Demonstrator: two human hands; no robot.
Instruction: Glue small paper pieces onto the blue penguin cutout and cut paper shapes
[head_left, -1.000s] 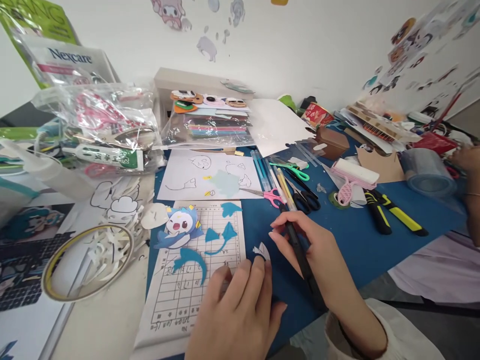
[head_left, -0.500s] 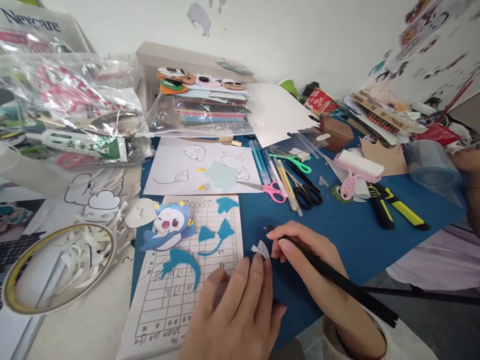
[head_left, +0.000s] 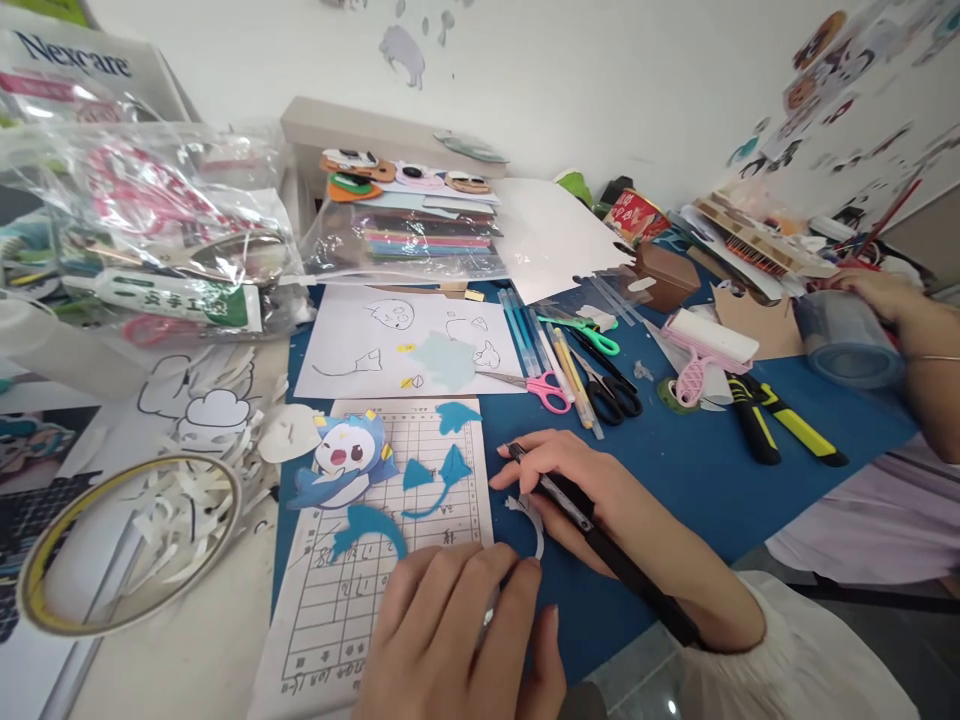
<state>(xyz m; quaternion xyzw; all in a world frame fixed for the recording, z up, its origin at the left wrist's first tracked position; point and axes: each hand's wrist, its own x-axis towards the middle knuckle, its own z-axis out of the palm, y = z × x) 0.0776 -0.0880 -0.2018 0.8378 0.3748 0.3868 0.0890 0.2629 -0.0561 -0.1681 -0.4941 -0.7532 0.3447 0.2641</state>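
Observation:
My right hand point(head_left: 574, 485) is closed round a long black pen point(head_left: 652, 585), whose upper end slants back over the wrist. My left hand point(head_left: 465, 630) is bent over the table, its fingertips on the lower end of a small curved white cutout point(head_left: 534, 520). A frilled tip of that cutout shows below my right fingers; the rest is hidden by my left hand. On a printed form point(head_left: 322, 610) lie a blue cartoon figure cutout point(head_left: 345, 455) and several blue pieces, among them a curved tail point(head_left: 367, 525) and a small triangle point(head_left: 416, 473).
A drawing sheet point(head_left: 337, 340), pink scissors point(head_left: 551, 392), black scissors point(head_left: 619, 400) and pens point(head_left: 574, 380) lie behind my hands. Pliers point(head_left: 754, 420) and a lint roller point(head_left: 712, 340) are right. A tape roll point(head_left: 30, 560) sits left. Another person's hand point(head_left: 870, 290) touches a plastic roll point(head_left: 847, 340).
My right hand has shifted slightly left and the pen now lies lower against it. The white cutout has turned, showing a curved strip. The view has tilted a little; the other person's hand reaches further in.

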